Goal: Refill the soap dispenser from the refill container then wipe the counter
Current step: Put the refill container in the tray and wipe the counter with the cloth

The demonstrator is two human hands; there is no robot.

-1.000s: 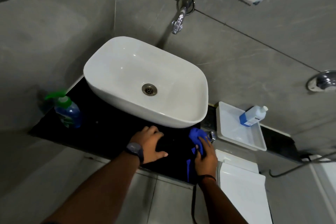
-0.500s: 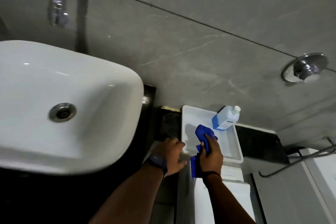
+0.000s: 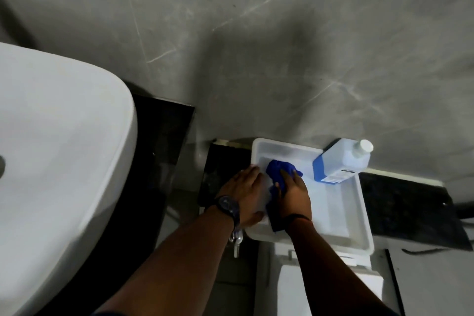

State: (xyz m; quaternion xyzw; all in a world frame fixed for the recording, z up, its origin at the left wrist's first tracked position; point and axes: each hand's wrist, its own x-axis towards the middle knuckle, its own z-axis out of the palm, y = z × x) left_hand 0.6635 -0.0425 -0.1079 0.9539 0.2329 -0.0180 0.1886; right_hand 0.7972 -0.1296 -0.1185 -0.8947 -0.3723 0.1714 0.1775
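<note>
A blue cloth point(image 3: 278, 170) lies bunched inside a white plastic tray point(image 3: 359, 213), pressed down under my right hand point(image 3: 295, 194), whose fingers grip it. My left hand point(image 3: 242, 195), with a watch on the wrist, rests on the tray's left rim and holds it. The refill container point(image 3: 341, 161), a translucent bottle with a white cap and blue label, leans on its side over the tray's far right corner against the wall. The black counter point(image 3: 405, 202) shows to the right of the tray and under the sink. The soap dispenser is out of view.
A white basin point(image 3: 59, 161) fills the left side, sitting on the black counter point(image 3: 164, 131). Grey tiled wall point(image 3: 256, 46) runs behind everything. A white toilet cistern point(image 3: 331, 287) sits below the tray. A dark hose point(image 3: 461, 205) enters at the right edge.
My view swung right, away from the sink and dispenser. Both hands moved from the counter in front of the basin to the tray; the cloth now sits inside it.
</note>
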